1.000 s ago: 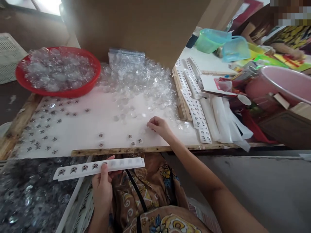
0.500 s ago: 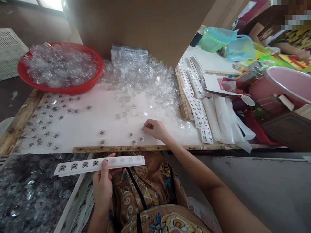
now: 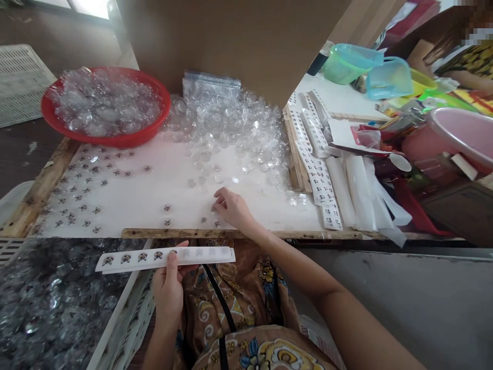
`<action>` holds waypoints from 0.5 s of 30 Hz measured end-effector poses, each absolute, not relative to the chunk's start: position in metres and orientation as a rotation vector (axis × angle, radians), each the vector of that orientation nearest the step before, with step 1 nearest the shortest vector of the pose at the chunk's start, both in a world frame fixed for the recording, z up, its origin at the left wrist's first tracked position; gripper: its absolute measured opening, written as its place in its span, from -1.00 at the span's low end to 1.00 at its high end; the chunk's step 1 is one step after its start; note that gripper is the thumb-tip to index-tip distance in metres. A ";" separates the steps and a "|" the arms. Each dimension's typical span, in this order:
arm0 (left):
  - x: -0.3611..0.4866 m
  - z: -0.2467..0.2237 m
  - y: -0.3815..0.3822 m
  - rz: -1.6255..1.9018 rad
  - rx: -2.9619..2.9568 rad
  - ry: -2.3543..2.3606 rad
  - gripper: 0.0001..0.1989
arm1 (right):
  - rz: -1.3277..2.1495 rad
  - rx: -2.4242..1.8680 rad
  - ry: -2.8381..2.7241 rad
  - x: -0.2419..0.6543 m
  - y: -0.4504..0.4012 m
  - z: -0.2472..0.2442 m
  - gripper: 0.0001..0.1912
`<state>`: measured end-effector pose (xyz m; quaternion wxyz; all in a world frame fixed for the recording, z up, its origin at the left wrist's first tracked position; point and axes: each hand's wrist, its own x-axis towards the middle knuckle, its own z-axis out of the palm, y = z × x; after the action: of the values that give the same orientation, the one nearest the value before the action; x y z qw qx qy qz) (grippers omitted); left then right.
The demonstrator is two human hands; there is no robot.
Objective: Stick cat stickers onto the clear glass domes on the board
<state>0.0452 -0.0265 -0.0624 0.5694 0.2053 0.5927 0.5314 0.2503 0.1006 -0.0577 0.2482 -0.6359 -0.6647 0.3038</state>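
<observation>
My left hand (image 3: 169, 280) is closed on a sticker strip (image 3: 131, 258), a long white band held level below the table edge. Dark animal-face stickers show on its left part, while the right part looks bare and pale. Over the white tabletop (image 3: 134, 192), my right hand (image 3: 233, 209) has its fingers drawn together, with a small dark spot at the tips that I cannot make out. Just beside it lie clear plastic discs with animal-face stickers, one disc (image 3: 204, 220) left of the fingers and another disc (image 3: 216, 224) below them. Two more stickered discs (image 3: 167, 207) lie farther left.
Plain clear discs (image 3: 246, 128) are heaped at the back, beside a red basin (image 3: 154, 128) full of them. Stickered discs (image 3: 82, 207) spread over the left side. Sticker sheets (image 3: 321, 180) lie right. A wooden strip (image 3: 185, 233) edges the front. Another person's arm (image 3: 466, 79) shows far right.
My right hand has moved slightly left and its fingertips now sit among the nearby stickered discs. The left hand still holds the strip. The whole view has shifted a little.
</observation>
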 end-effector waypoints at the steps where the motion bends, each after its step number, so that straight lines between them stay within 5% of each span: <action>1: 0.045 -0.061 -0.027 1.250 0.482 1.392 -0.46 | 0.821 -1.687 -1.869 0.242 0.103 -0.056 -0.81; 9: 0.035 -0.060 -0.026 1.269 0.429 1.437 -0.44 | 0.481 -1.713 -2.220 0.225 0.141 -0.056 -0.91; 15: 0.036 -0.064 -0.026 1.248 0.457 1.413 -0.45 | 1.033 -1.639 -1.828 0.241 0.134 -0.046 -0.88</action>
<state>0.0359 -0.0258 -0.0641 0.5654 0.1944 0.6008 0.5306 0.2407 0.1341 -0.0461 0.2368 -0.5978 -0.6667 0.3770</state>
